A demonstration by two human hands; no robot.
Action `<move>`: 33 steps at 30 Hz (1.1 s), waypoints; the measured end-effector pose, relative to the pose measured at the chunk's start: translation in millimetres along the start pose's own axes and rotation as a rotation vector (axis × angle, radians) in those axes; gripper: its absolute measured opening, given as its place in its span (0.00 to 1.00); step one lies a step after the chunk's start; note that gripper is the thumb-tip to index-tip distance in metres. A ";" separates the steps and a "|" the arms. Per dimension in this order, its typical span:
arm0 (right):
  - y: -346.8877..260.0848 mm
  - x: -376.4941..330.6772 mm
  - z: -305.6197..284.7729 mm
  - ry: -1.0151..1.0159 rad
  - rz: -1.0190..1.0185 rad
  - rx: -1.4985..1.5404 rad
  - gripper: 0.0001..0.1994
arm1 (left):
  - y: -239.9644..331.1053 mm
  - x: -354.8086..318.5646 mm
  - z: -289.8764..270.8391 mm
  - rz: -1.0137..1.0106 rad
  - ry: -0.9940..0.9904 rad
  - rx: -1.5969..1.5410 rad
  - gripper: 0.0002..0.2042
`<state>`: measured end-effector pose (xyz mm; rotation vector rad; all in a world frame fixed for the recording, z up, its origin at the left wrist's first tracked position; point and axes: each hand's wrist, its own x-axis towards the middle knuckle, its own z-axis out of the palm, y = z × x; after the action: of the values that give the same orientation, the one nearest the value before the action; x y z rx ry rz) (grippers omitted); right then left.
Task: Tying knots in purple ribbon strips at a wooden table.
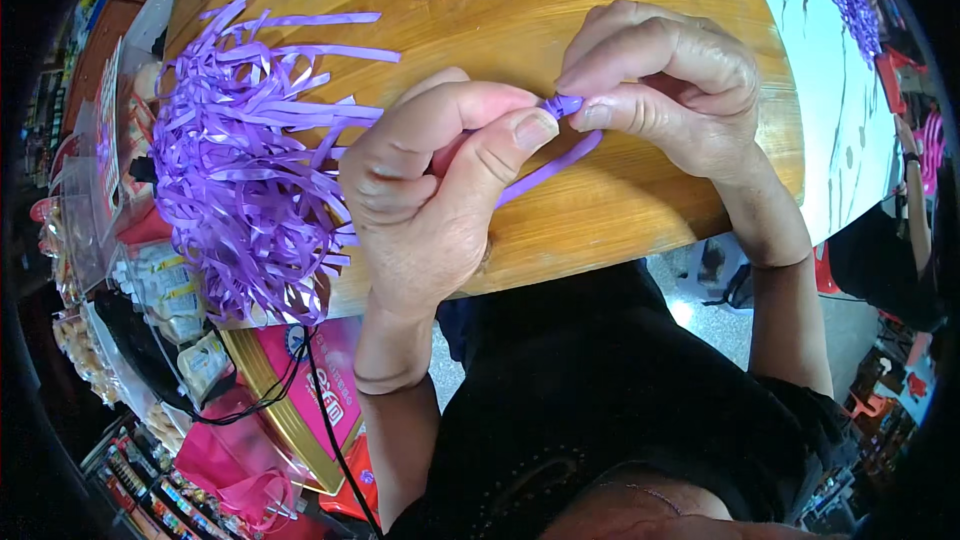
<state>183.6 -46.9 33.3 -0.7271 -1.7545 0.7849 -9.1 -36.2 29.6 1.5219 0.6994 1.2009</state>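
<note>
Between both hands, above the wooden table, is a small folded knot of purple ribbon [568, 106]. My left hand [445, 165] pinches its left side between thumb and forefinger. My right hand [665, 90] pinches the right side the same way, its other fingers curled. A loose ribbon tail [550, 168] curves below the knot and passes behind my left hand. Just left of that hand lies a large tangled heap of purple ribbon strips [250, 160], with several strip ends reaching toward it.
The wooden table [640, 200] has a rounded right end. Beyond it, a white marbled table [840, 90] bears another purple pile [850, 0]. Packaged goods [170, 290] crowd the left side, and a black cable [325, 410] hangs by a pink box [320, 380]. Another person's arm [915, 180] shows far right.
</note>
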 end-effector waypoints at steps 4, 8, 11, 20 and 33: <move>1.0 0.3 -1.8 -0.040 -0.094 -0.112 0.06 | -0.9 -0.1 -0.3 0.020 -0.003 0.041 0.02; -4.3 0.3 -1.2 -0.048 -0.099 -0.187 0.07 | -0.8 0.3 -1.5 0.056 -0.029 0.102 0.03; -7.3 0.1 -1.7 -0.041 -0.085 -0.177 0.07 | 5.2 -0.1 -0.4 0.075 -0.042 0.169 0.05; -13.9 0.5 -6.2 -0.046 -0.004 -0.223 0.06 | -8.9 9.4 1.4 0.242 -0.076 0.134 0.05; 0.3 2.6 2.8 -0.037 -0.108 -0.254 0.09 | -16.2 9.9 -6.8 0.329 -0.045 0.257 0.06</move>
<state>180.2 -45.2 33.8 -0.7816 -1.9323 0.5104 -9.8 -20.1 17.5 1.9284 0.6058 1.3523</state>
